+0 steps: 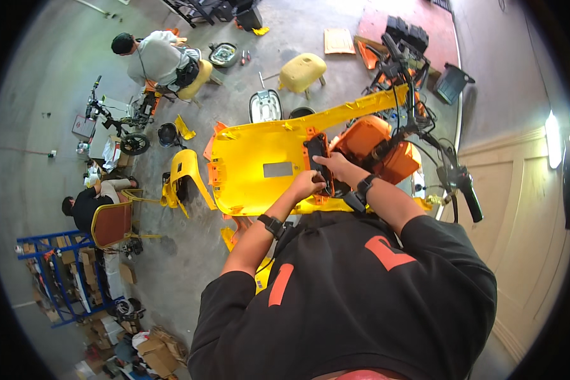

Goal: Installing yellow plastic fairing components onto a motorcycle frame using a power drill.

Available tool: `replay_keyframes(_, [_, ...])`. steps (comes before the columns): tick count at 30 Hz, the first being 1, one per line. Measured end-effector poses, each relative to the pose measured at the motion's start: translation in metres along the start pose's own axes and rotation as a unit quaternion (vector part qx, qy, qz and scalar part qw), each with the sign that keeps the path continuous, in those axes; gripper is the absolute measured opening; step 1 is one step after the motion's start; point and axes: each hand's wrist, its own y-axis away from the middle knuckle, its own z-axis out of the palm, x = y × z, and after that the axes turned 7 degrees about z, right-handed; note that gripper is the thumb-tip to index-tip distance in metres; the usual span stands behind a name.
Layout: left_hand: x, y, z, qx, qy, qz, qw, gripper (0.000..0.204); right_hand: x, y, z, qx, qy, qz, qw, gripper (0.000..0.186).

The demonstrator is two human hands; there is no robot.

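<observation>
A large yellow plastic body panel (247, 149) with a rectangular cut-out lies in front of me, on a scooter-like vehicle. At its right end an elongated black part (318, 151) sits in an orange frame (311, 134). My left hand (306, 184) has its fingers bent and pinched at the near end of this black part. My right hand (337, 166) grips it farther up, thumb stretched across its top. The fingertips of both hands are partly hidden. Orange panels (364, 134) lie right beside my right hand.
Handlebars (449, 168) with cables rise at the right, near the wall. A curved yellow panel (187, 168) stands to the left. Beyond are a yellow stool (303, 71), a seated person (164, 60) and a small bike (123, 123). Another person (92, 206) sits by a blue shelf (63, 278).
</observation>
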Motion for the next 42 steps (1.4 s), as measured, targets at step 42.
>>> replay_keyframes(42, [-0.009,0.006,0.042,0.023,-0.21,0.192,0.958,0.013,0.027,-0.015,-0.006,-0.035,-0.034,0.024,0.999,0.048])
